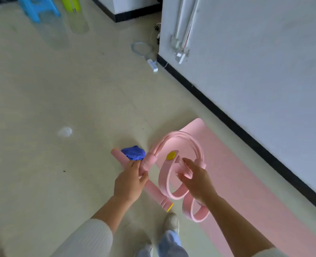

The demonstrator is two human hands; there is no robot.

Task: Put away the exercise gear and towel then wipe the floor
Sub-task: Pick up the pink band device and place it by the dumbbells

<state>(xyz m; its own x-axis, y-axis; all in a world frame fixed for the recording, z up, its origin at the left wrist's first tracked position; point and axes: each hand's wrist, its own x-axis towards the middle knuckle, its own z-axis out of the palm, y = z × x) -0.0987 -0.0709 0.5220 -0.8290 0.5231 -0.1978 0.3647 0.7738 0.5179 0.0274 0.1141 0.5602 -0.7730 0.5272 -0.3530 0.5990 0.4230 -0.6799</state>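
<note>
While astride mat (237,173) edge, hands (129,182) (196,182) on pink puller (183,136), open floor (60,93) leftward.

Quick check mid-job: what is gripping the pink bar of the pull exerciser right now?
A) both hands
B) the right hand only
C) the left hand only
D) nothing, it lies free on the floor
C: the left hand has its fingers curled round the pink bar, while the right hand holds the pink straps, off the bar.
</note>
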